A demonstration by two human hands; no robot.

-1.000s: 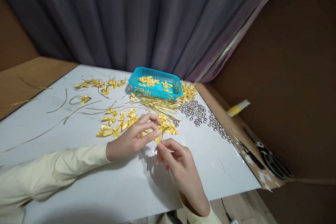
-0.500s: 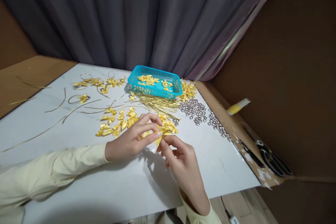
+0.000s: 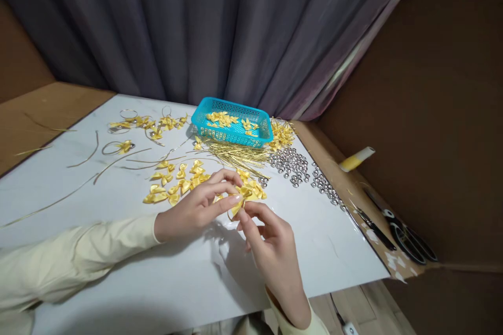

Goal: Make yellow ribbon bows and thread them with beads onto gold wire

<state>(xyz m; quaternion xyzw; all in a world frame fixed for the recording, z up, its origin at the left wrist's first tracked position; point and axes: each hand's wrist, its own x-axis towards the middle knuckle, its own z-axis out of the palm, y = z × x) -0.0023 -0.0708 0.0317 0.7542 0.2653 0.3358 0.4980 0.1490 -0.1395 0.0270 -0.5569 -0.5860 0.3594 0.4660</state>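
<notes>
Both my hands meet over the white table just in front of a pile of small yellow ribbon bows. My left hand pinches one yellow bow between thumb and fingers. My right hand comes up from below with its fingers closed on the same bow. Whether a thin gold wire loop is also held there is unclear. Both sleeves are pale yellow.
A turquoise basket with bows stands at the back. In front of it lies a bundle of gold wires, with silver bells to the right. Finished wire rings with bows lie back left. Scissors rest on the cardboard at right.
Both hands stay on the bow and have shifted only slightly; the right fingers have moved a little up against it.
</notes>
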